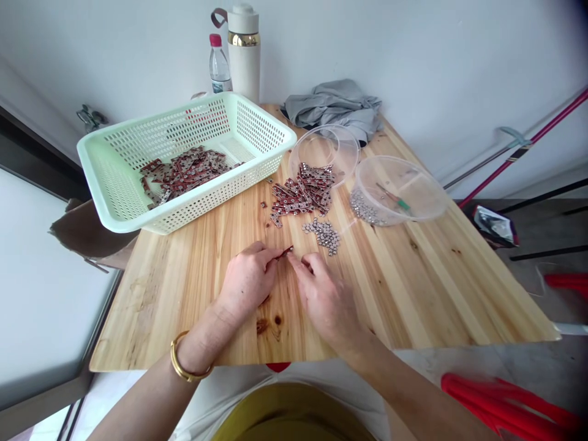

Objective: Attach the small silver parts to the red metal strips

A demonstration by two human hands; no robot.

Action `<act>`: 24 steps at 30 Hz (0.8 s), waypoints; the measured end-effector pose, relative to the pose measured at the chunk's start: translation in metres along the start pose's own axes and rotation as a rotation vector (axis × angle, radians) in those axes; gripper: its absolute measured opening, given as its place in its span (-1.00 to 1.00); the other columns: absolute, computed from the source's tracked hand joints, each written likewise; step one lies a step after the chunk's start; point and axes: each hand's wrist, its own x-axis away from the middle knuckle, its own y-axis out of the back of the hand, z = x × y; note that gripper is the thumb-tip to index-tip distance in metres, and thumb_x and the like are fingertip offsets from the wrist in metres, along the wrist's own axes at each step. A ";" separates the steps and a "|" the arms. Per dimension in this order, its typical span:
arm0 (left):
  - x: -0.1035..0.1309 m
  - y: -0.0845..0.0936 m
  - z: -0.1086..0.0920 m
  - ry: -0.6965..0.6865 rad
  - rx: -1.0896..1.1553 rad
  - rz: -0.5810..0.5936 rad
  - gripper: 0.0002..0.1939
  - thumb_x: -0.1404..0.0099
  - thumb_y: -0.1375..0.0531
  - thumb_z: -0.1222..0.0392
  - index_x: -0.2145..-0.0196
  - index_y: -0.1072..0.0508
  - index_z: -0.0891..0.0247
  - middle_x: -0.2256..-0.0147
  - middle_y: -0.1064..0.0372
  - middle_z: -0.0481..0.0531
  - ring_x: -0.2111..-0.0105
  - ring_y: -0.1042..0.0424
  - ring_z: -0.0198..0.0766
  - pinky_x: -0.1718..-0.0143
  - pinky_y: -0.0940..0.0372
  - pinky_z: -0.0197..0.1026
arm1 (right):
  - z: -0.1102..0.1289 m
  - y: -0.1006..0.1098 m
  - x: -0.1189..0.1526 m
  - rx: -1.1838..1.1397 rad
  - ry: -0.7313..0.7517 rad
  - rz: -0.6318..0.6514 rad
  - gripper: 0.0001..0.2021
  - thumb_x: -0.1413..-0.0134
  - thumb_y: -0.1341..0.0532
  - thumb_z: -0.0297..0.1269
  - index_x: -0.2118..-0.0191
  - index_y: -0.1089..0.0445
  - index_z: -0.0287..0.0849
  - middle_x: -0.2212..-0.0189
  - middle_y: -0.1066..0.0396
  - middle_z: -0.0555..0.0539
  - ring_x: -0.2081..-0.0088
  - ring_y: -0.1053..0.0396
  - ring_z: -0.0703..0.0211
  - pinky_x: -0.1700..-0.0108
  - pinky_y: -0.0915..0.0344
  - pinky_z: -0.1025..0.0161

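Between the thumb and fingers of my left hand (248,277) is pinched a small reddish-brown strip (287,251) with metal on it. My right hand (328,298) is closed, its fingertips touching the strip's near-right end; whatever lies between those fingertips is hidden. Just beyond my hands lies a loose cluster of small round silver metal pieces (325,236). Behind it sits a heap of similar reddish-brown strips (298,195) with metal parts, some leaning into a clear round plastic lid or tub (351,160) lying at the back.
A pale green perforated basket (220,191) holding more strips stands at left. On the right, a clear round tub (425,202) contains silver pieces and a green-handled tool (403,204). Grey cloth (333,105), a white flask (244,64) and a water bottle (219,66) are at the back.
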 end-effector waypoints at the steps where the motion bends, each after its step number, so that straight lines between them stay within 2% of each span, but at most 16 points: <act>1: 0.000 0.000 0.000 0.001 -0.009 -0.003 -0.72 -0.31 -0.10 0.31 0.15 -0.57 0.12 0.32 -0.45 -0.01 0.32 -0.47 -0.28 0.27 -0.34 -0.26 | -0.001 0.000 0.001 -0.047 -0.010 -0.001 -0.56 -0.24 0.02 -0.51 -0.17 -0.29 -0.09 0.26 -0.37 -0.07 0.42 -0.34 0.27 0.51 -0.14 0.33; 4: 0.001 0.000 0.000 -0.007 -0.025 -0.001 -0.72 -0.31 -0.09 0.31 0.15 -0.56 0.11 0.32 -0.45 -0.02 0.31 -0.47 -0.28 0.29 -0.34 -0.27 | -0.005 0.000 0.002 -0.150 -0.037 -0.027 -0.58 -0.26 0.04 -0.49 -0.16 -0.29 -0.12 0.23 -0.35 -0.09 0.37 -0.36 0.27 0.46 -0.18 0.35; 10: 0.001 0.001 -0.003 -0.002 -0.094 0.012 -0.72 -0.29 -0.08 0.33 0.14 -0.51 0.11 0.29 -0.43 -0.03 0.31 -0.46 -0.27 0.32 -0.31 -0.28 | -0.015 0.005 -0.002 -0.160 -0.058 -0.055 -0.61 -0.26 0.01 -0.44 -0.12 -0.35 -0.08 0.19 -0.37 -0.08 0.36 -0.37 0.27 0.43 -0.20 0.33; 16: 0.001 0.001 -0.011 0.015 -0.205 0.045 -0.72 -0.26 -0.09 0.37 0.13 -0.46 0.12 0.26 -0.40 -0.01 0.33 -0.45 -0.26 0.37 -0.29 -0.28 | -0.020 0.004 -0.007 -0.114 -0.053 -0.034 -0.60 -0.25 0.00 -0.42 -0.12 -0.37 -0.06 0.20 -0.39 -0.08 0.38 -0.36 0.27 0.52 -0.13 0.31; 24: -0.001 0.001 -0.009 0.023 -0.148 0.045 -0.69 -0.25 -0.09 0.35 0.12 -0.49 0.10 0.28 -0.42 -0.04 0.31 -0.46 -0.28 0.37 -0.27 -0.30 | -0.015 0.001 -0.005 0.020 -0.002 -0.082 -0.59 -0.23 -0.01 -0.50 -0.11 -0.38 -0.12 0.29 -0.38 -0.07 0.39 -0.32 0.26 0.53 -0.07 0.31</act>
